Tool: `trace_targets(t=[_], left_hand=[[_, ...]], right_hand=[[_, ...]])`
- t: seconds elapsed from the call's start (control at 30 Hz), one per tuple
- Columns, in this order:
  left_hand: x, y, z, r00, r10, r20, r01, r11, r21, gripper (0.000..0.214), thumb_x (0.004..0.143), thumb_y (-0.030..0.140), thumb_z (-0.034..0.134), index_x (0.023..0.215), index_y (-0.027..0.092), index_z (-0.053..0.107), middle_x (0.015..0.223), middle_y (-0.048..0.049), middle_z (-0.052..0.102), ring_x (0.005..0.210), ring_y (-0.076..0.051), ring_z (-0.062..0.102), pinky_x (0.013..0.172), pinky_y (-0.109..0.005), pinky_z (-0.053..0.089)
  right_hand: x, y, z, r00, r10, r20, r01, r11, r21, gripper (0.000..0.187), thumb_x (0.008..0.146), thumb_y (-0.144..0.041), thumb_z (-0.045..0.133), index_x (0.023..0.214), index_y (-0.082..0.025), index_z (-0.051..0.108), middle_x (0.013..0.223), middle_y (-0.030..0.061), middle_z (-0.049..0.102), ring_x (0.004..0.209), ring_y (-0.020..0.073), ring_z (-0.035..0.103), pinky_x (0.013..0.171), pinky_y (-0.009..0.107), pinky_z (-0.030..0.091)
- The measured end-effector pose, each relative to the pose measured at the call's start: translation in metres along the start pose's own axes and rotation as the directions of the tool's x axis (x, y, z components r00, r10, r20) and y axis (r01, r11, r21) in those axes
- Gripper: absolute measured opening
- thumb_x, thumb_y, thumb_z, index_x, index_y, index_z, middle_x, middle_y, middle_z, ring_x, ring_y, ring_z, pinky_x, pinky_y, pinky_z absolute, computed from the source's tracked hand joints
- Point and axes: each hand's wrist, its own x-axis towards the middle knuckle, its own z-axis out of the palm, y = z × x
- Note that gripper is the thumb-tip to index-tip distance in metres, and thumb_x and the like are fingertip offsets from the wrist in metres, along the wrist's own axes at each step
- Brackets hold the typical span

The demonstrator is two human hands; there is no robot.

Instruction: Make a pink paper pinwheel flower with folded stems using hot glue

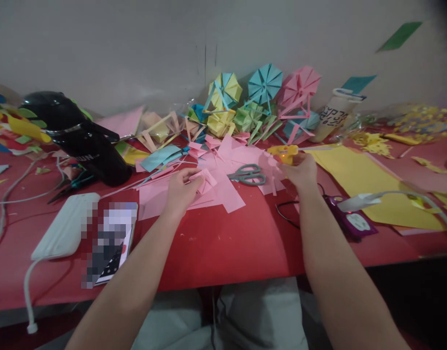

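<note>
A folded pink paper piece (206, 181) is pinched in the left hand (181, 190), over pink sheets (223, 197) on the red counter (223, 248). At its 3 o'clock grey scissors (249, 175) are laid; a yellow tool (283, 153) is gripped by the right hand (300, 171).

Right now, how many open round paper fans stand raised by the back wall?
3: a yellow fan at left, a blue fan in the middle, a pink fan at right. Folded ones below may hide more.
</note>
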Motion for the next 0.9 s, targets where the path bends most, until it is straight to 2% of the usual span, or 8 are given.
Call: trace_targets(t=[0.13, 0.23, 0.27, 0.33, 0.43, 0.57, 0.7, 0.9], left_hand=[[0.000, 0.001, 0.000, 1.000, 0.007, 0.002, -0.007, 0.999, 0.047, 0.023, 0.073, 0.025, 0.071, 0.094, 0.018, 0.076, 0.096, -0.0067, 0.078, 0.089, -0.020, 0.071, 0.078, -0.029, 0.054], [0.000, 0.001, 0.000, 1.000, 0.008, 0.005, -0.008, 0.996, 0.084, 0.022, 0.074, 0.023, 0.070, 0.094, 0.019, 0.077, 0.096, -0.0060, 0.078, 0.088, -0.019, 0.072, 0.080, -0.030, 0.055], [0.001, 0.001, 0.000, 1.000, 0.013, 0.008, -0.013, 0.995, 0.096, 0.022, 0.074, 0.023, 0.070, 0.094, 0.019, 0.077, 0.096, -0.0059, 0.078, 0.088, -0.019, 0.072, 0.080, -0.030, 0.055], [0.001, 0.001, 0.001, 1.000, 0.027, 0.015, -0.028, 0.993, 0.118, 0.020, 0.074, 0.022, 0.070, 0.093, 0.020, 0.077, 0.097, -0.0058, 0.078, 0.089, -0.020, 0.072, 0.082, -0.030, 0.056], [0.001, 0.001, 0.001, 0.999, 0.037, 0.030, -0.041, 0.990, 0.131, 0.018, 0.074, 0.022, 0.069, 0.091, 0.020, 0.076, 0.096, -0.0057, 0.079, 0.089, -0.020, 0.072, 0.082, -0.031, 0.056], [0.000, 0.002, 0.001, 0.999, 0.048, 0.024, -0.051, 0.988, 0.148, 0.019, 0.073, 0.022, 0.069, 0.091, 0.019, 0.075, 0.096, -0.0061, 0.079, 0.090, -0.021, 0.072, 0.082, -0.033, 0.056], [0.000, 0.002, 0.000, 0.998, 0.057, 0.021, -0.059, 0.985, 0.161, 0.022, 0.074, 0.024, 0.068, 0.094, 0.018, 0.075, 0.097, -0.0069, 0.078, 0.091, -0.022, 0.072, 0.083, -0.034, 0.056], [0.000, 0.002, 0.001, 0.997, 0.067, 0.032, -0.071, 0.983, 0.168, 0.019, 0.073, 0.022, 0.068, 0.090, 0.019, 0.075, 0.093, -0.0051, 0.078, 0.088, -0.020, 0.072, 0.078, -0.032, 0.056]], right_hand=[[-0.011, -0.012, -0.017, 0.985, 0.126, -0.118, -0.123, 0.992, 0.036, 0.033, 0.061, -0.030, 0.078, 0.067, -0.025, 0.046, 0.068, -0.0028, 0.053, 0.064, 0.0167, 0.052, 0.063, 0.032, 0.045], [-0.024, -0.025, -0.023, 0.994, -0.056, 0.091, 0.045, 0.992, 0.114, 0.033, 0.073, -0.038, 0.070, 0.054, -0.023, 0.047, 0.053, -0.0042, 0.042, 0.054, 0.0132, 0.043, 0.054, 0.030, 0.034], [-0.028, -0.032, -0.021, 0.966, -0.163, 0.203, 0.130, 0.978, 0.166, 0.034, 0.075, -0.042, 0.068, 0.054, -0.022, 0.051, 0.052, -0.0037, 0.043, 0.053, 0.0128, 0.043, 0.053, 0.029, 0.033], [-0.033, -0.047, -0.008, 0.823, -0.380, 0.421, 0.282, 0.918, 0.278, 0.033, 0.077, -0.047, 0.068, 0.060, -0.020, 0.061, 0.056, -0.0008, 0.053, 0.057, 0.0145, 0.050, 0.055, 0.029, 0.039], [-0.030, -0.074, 0.027, 0.701, -0.571, 0.429, 0.455, 0.820, 0.347, 0.016, 0.082, -0.034, 0.064, 0.084, -0.021, 0.073, 0.098, 0.0090, 0.074, 0.091, 0.0228, 0.068, 0.077, 0.035, 0.054], [-0.013, -0.107, 0.080, 0.579, -0.694, 0.428, 0.701, 0.692, 0.173, 0.029, 0.082, -0.011, 0.055, 0.101, -0.018, 0.076, 0.147, 0.0130, 0.057, 0.139, 0.0299, 0.049, 0.117, 0.048, 0.039], [-0.005, -0.129, 0.110, 0.582, -0.616, 0.530, 0.722, 0.692, 0.011, 0.036, 0.087, -0.010, 0.047, 0.110, -0.014, 0.075, 0.157, 0.0141, 0.046, 0.148, 0.0338, 0.035, 0.119, 0.057, 0.033], [-0.006, -0.134, 0.113, 0.653, -0.627, 0.424, 0.652, 0.751, 0.107, 0.033, 0.086, -0.008, 0.047, 0.106, -0.012, 0.073, 0.130, 0.0187, 0.067, 0.128, 0.0309, 0.057, 0.110, 0.050, 0.043]])
